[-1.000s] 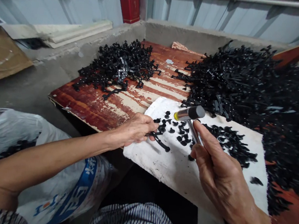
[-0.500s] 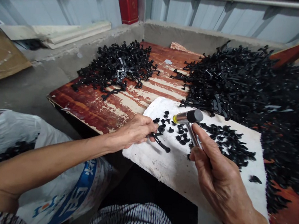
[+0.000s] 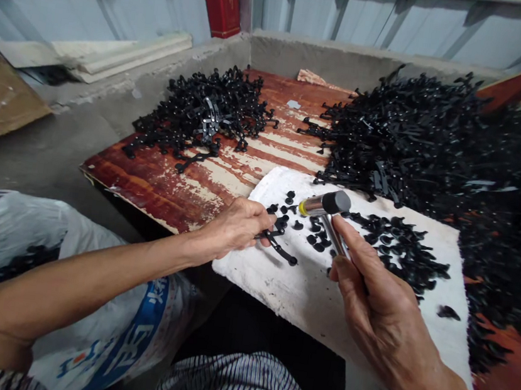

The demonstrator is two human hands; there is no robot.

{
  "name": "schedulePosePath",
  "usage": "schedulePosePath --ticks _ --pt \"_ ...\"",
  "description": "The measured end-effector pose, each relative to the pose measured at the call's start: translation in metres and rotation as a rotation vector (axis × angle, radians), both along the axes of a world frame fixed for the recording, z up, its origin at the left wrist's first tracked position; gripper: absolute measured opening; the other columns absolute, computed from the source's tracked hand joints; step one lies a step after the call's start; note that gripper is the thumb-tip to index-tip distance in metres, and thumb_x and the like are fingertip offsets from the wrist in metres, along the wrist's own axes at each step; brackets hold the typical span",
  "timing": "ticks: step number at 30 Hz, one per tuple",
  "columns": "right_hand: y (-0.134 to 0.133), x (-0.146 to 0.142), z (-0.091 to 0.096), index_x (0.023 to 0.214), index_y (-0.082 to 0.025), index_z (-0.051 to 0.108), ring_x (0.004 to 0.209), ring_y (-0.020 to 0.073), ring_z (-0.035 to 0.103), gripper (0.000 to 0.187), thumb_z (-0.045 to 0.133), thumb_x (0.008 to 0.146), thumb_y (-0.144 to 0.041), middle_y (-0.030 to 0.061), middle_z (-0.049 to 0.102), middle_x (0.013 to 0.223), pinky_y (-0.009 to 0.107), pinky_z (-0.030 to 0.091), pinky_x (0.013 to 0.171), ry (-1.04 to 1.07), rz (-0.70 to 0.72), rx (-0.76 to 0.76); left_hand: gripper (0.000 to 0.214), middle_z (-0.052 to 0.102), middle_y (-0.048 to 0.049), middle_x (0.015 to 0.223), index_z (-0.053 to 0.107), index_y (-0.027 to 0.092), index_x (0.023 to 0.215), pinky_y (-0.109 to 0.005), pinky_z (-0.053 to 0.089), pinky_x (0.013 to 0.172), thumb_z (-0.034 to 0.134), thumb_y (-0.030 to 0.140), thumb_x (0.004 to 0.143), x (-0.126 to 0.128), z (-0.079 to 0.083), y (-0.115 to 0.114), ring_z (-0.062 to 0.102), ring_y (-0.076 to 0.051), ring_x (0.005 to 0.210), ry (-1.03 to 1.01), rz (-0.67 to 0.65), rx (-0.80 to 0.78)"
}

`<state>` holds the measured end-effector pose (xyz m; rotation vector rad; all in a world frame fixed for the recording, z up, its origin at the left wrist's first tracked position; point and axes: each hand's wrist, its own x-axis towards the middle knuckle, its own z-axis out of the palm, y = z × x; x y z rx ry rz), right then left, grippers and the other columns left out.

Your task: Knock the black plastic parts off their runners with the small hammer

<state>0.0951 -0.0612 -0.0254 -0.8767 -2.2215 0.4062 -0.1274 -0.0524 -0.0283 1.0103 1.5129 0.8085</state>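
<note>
My left hand (image 3: 242,227) is closed, pinching a black jointed plastic piece (image 3: 282,249) with a round knob at its end, over the left part of a white cloth (image 3: 259,286). In my right hand (image 3: 381,298) is a small mallet (image 3: 323,204); its metal head has a black face on one side and a yellow one on the other. The mallet head hangs above the cloth, apart from the piece in my left hand. Small black plastic caps (image 3: 318,243) lie scattered between my hands, and more black parts (image 3: 406,248) are heaped beyond my right hand.
A pile of assembled black pieces (image 3: 195,108) covers the back left of the worn red board (image 3: 277,140). A larger black heap (image 3: 419,138) fills the right. At lower left stands a white sack (image 3: 103,277) holding black parts. A red box (image 3: 222,10) sits in the corner.
The mallet has shifted very slightly to the left. My left hand keeps the same pinch on the black piece, and the view has tilted a little.
</note>
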Motion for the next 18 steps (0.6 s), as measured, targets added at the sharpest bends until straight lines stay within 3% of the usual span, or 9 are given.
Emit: schedulePosePath --ticks 4,8,11,14,18 --pt "0.000 -0.002 0.001 0.150 -0.016 0.036 0.120 0.0208 0.062 0.059 0.044 0.093 -0.004 0.0151 0.064 0.131 0.040 0.053 0.099 -0.002 0.044 0.031 0.025 0.058 -0.0010 0.056 0.056 0.015 0.065 -0.018 0.016 0.033 0.053 0.020 0.089 0.002 0.002 0.000 0.037 -0.003 0.035 0.085 0.014 -0.007" --pt "-0.001 -0.007 0.006 0.152 -0.020 0.033 0.121 0.0215 0.061 0.064 0.044 0.092 -0.002 0.0120 0.062 0.135 0.040 0.054 0.099 0.013 0.049 0.064 0.025 0.056 -0.0003 0.054 0.053 0.016 0.064 -0.019 0.016 0.033 0.053 0.020 0.088 0.003 0.003 0.000 0.035 -0.003 0.034 0.090 0.008 -0.011" --pt "0.002 -0.008 0.003 0.153 -0.022 0.033 0.113 0.0241 0.066 0.066 0.045 0.091 -0.003 0.0129 0.063 0.132 0.039 0.058 0.093 0.024 0.001 0.107 0.026 0.053 0.0000 0.053 0.053 0.016 0.064 -0.019 0.017 0.034 0.053 0.022 0.089 0.004 0.003 -0.001 0.038 -0.004 0.036 0.086 0.003 0.015" --pt "0.008 -0.006 0.001 0.151 -0.017 0.038 0.100 0.0271 0.071 0.062 0.042 0.091 -0.006 0.0159 0.069 0.120 0.043 0.062 0.082 -0.100 0.037 0.054 0.027 0.055 -0.0011 0.054 0.051 0.017 0.061 -0.019 0.018 0.035 0.053 0.019 0.088 0.005 0.004 -0.002 0.038 -0.004 0.036 0.097 0.012 0.018" --pt "0.010 -0.006 0.008 0.152 -0.021 0.037 0.092 0.0233 0.071 0.063 0.041 0.091 -0.006 0.0146 0.068 0.122 0.039 0.062 0.077 -0.089 0.041 0.026 0.026 0.058 -0.0017 0.054 0.052 0.017 0.062 -0.020 0.016 0.034 0.054 0.020 0.087 0.004 0.000 -0.002 0.035 -0.004 0.032 0.091 0.002 0.022"
